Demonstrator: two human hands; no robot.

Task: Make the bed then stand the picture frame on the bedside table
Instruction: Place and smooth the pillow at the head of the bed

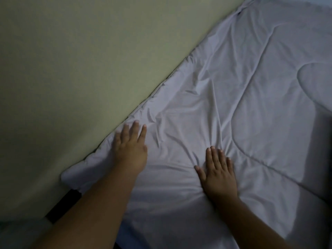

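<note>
Pale lilac quilted comforter [251, 105] under both palms. Left hand [130, 151] flat, fingers spread, grasping nothing, pressed at comforter's wall-side edge near its rounded corner. Right hand [218, 174] likewise flat and released, further in, creases fanning from fingertips. Comforter covers bed, edge butted against yellow-green wall [89, 60]. Dark gap [62, 206] beside corner. Picture frame, bedside table out of view.

I see the pale grey quilt [242, 108] spread flat over the bed, its long edge running right along the wall. It is stitched in broad curved lines and looks smooth toward the far right. Creases fan out across the near part, thickest by the near corner, which lies rounded and puffy against the wall. The picture frame is not in my view.
</note>
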